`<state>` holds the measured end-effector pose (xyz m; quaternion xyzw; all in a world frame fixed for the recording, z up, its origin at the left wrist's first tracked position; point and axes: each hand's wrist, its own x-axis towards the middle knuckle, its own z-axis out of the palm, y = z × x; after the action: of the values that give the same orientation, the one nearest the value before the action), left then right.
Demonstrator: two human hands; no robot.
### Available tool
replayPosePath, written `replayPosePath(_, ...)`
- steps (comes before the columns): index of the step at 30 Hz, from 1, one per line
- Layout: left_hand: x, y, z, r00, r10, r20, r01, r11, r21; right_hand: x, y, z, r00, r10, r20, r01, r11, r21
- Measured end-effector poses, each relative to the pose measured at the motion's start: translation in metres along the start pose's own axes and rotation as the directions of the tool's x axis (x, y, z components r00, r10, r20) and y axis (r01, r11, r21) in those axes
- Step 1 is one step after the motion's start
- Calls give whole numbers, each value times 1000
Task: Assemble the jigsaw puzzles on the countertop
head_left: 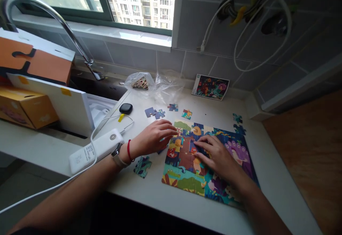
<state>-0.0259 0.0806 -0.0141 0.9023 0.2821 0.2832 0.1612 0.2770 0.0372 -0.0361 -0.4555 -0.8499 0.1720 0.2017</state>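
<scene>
A mostly joined jigsaw puzzle (pixel 187 183) with animals and plants lies flat on the counter. My right hand (pixel 220 156) rests over its middle, thumb and index fingertips at the edges of a dark blue and red puzzle piece (pixel 191 147). That hand covers part of the picture. My left hand (pixel 160 135) hovers at the puzzle's left edge, fingers stretched out and nothing seen in them. Below that wrist lies a loose teal puzzle piece (pixel 143 166). Further loose pieces (pixel 159 114) lie behind the hands, and two dark ones (pixel 239 129) sit beyond the puzzle's far right corner.
A picture card (pixel 211 87) leans on the tiled wall beside a clear plastic bag (pixel 168 87). At left are a white power bank (pixel 93 151) with a cable, a black case (pixel 125 108), and boxes (pixel 29 105) over the sink (pixel 110 89) with its faucet (pixel 66 28).
</scene>
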Motion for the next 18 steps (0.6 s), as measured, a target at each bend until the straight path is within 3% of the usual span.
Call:
replayPosePath(3, -7, -8, -3, 998, -68, 18, 69, 993, -95, 3, -5, 4, 1000, -12, -6, 12, 1000, 0)
replayPosePath(8, -14, -17, -5, 992, -121, -31, 117, 987, -107, 15, -21, 9, 999, -48, 11, 49, 998, -27)
replayPosePath(18, -20, -31, 6, 999, -31, 35, 35, 993, -115, 29, -39, 21, 994, -106, 40, 109, 989, -99)
